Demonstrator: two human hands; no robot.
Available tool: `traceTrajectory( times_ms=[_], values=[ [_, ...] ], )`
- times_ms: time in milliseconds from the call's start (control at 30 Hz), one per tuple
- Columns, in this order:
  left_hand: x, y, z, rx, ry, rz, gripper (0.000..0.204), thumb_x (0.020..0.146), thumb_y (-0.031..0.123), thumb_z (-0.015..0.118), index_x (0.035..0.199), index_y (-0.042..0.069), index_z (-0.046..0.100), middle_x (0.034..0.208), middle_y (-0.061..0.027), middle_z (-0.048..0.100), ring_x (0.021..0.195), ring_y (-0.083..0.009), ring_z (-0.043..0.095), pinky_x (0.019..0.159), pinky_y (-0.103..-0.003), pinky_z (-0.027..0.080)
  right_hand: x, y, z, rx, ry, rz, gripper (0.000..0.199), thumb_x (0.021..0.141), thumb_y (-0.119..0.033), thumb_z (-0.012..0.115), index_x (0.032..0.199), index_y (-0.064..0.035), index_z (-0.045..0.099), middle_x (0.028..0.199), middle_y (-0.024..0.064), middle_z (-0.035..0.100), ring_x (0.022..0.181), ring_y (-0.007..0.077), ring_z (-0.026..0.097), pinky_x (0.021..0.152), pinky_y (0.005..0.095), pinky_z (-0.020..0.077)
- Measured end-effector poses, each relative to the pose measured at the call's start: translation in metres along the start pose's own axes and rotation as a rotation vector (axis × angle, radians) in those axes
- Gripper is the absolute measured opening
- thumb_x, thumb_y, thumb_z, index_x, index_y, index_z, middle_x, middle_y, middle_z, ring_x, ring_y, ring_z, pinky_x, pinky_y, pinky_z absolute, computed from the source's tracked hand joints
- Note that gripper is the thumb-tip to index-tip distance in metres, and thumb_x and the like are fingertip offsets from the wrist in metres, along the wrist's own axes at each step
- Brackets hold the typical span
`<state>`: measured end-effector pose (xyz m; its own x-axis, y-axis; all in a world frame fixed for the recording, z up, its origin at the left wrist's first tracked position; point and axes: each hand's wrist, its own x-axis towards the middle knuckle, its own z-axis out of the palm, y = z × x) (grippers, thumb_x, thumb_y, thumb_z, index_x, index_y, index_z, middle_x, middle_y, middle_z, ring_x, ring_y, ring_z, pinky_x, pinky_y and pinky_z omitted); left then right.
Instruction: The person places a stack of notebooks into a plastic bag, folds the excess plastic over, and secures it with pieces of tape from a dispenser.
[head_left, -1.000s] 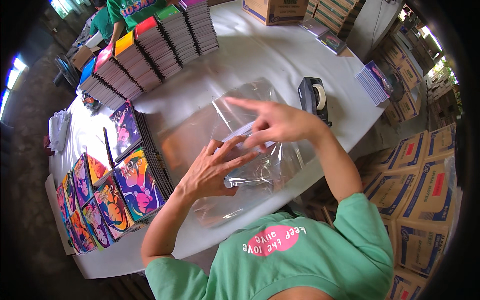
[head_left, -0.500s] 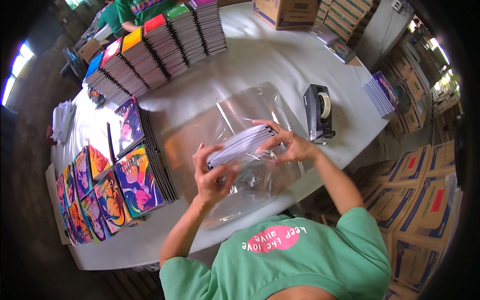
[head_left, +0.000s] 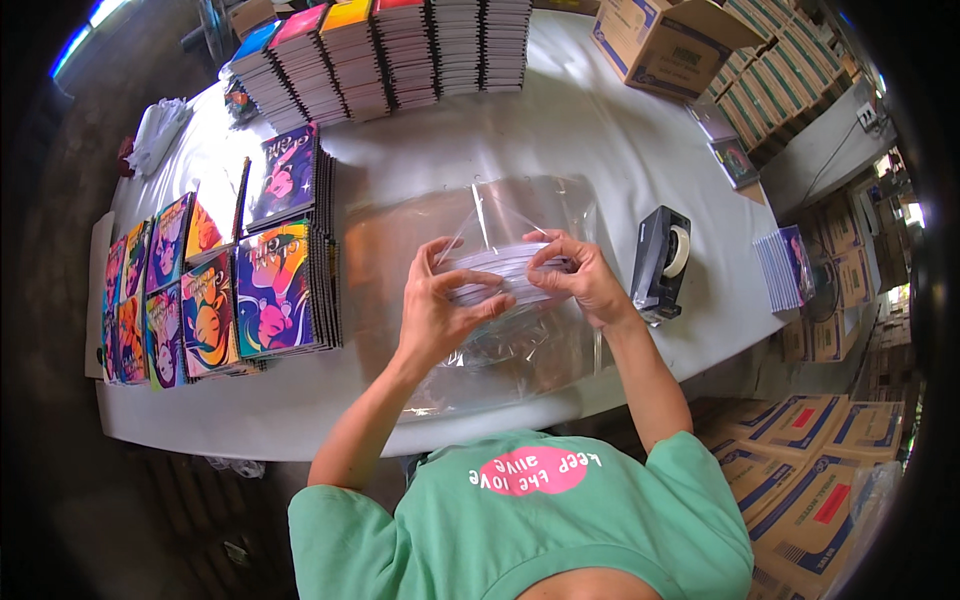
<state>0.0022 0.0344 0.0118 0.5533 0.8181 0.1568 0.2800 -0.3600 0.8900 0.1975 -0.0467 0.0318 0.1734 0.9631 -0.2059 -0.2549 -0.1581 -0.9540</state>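
Observation:
Between my two hands is a small stack of notebooks, its white page edges facing up toward me. My left hand grips the stack's left end, thumb and fingers bent around it. At the other end my right hand has its fingers curled over the pages. Clear plastic wraps loosely around the stack, and a peak of it rises behind. Under my hands lie large clear plastic bags spread flat on the white table. The covers of the held notebooks are hidden.
A black tape dispenser stands right of the bags. To the left are piles of colourful spiral notebooks. Tall notebook stacks line the far side. A cardboard box sits at the far right; more cartons are beside the table.
My hands have levelled the tilted stack and closed in on both its ends. My left hand's fingers now hold it more firmly. The whole view has shifted.

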Motion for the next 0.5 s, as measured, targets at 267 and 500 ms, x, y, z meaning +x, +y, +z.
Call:
traceTrajectory(
  times_ms=[267,500],
  values=[
    [0.015,0.01,-0.003,0.065,-0.104,0.028,0.028,0.059,0.036,0.082,0.08,0.018,0.075,0.109,-0.0105,0.059,0.104,-0.0256,0.054,0.085,-0.04,0.045,0.0,-0.025,-0.006,-0.458,0.02,-0.578,0.027,0.072,-0.019,0.076,0.096,-0.0079,0.07,0.124,0.0075,0.051,0.118,0.0202,0.042,0.101,0.0377,0.0271],
    [0.011,0.015,-0.005,0.003,-0.052,0.056,0.027,0.06,0.03,0.082,0.082,0.016,0.075,0.108,-0.012,0.059,0.101,-0.026,0.057,0.081,-0.037,0.05,-0.009,-0.012,-0.014,-0.572,-0.055,-0.19,0.037,0.071,-0.022,0.078,0.1,-0.0072,0.061,0.124,0.0111,0.051,0.122,0.0251,0.042,0.103,0.04,0.0315]
  ],
)
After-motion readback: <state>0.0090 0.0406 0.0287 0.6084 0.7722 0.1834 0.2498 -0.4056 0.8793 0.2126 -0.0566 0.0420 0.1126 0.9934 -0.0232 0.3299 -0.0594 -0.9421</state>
